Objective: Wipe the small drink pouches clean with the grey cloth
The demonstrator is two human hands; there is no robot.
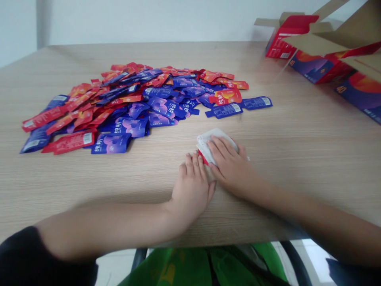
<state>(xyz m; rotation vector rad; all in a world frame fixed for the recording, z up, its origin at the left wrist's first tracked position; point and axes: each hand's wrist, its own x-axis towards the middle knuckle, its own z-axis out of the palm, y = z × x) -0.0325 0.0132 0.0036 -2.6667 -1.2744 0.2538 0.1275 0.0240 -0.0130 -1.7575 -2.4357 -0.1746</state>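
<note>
Pressing white cloth (214,136), hands (190,190) (235,169) lie near “纯” pouches (132,126).

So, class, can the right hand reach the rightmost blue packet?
Probably yes: bare tabletop lies between the right hand and that blue packet, though the hand rests on a white cloth.

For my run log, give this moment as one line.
right hand: on white cloth | left hand: at partly covered red item | pouches: piled on table
</note>
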